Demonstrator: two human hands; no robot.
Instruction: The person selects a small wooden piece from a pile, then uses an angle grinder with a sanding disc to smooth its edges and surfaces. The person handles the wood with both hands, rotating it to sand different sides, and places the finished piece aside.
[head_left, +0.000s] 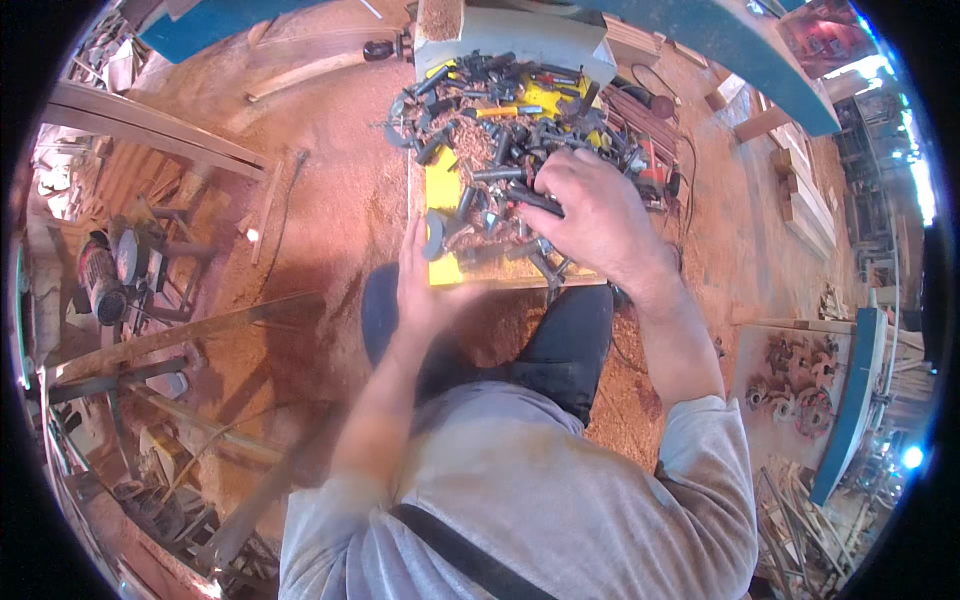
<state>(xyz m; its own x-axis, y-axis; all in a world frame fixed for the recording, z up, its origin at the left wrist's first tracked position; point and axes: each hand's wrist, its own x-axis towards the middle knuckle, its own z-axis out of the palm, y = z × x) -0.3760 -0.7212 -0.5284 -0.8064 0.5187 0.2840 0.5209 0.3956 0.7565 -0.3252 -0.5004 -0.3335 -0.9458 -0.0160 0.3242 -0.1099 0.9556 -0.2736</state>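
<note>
A yellow-based tray (442, 190) lies over my knees, heaped with dark metal tool bits and cutters (505, 150) mixed with wood shavings. My left hand (416, 275) grips its near left corner, fingers along the side, beside a grey disc (435, 235). Over the right half of the pile, my right hand (592, 210) is closed with its fingertips at a black, rod-like piece (537, 198); the hand hides part of it. A yellow-orange handled tool (508, 112) lies farther back among the bits.
Beyond the tray stands a pale box (512, 38) under a blue machine frame (735, 45). An angle grinder (105, 275) rests at the left among timber. Sawdust covers the floor (330, 190). A board with round cutters (795, 390) stands at the right.
</note>
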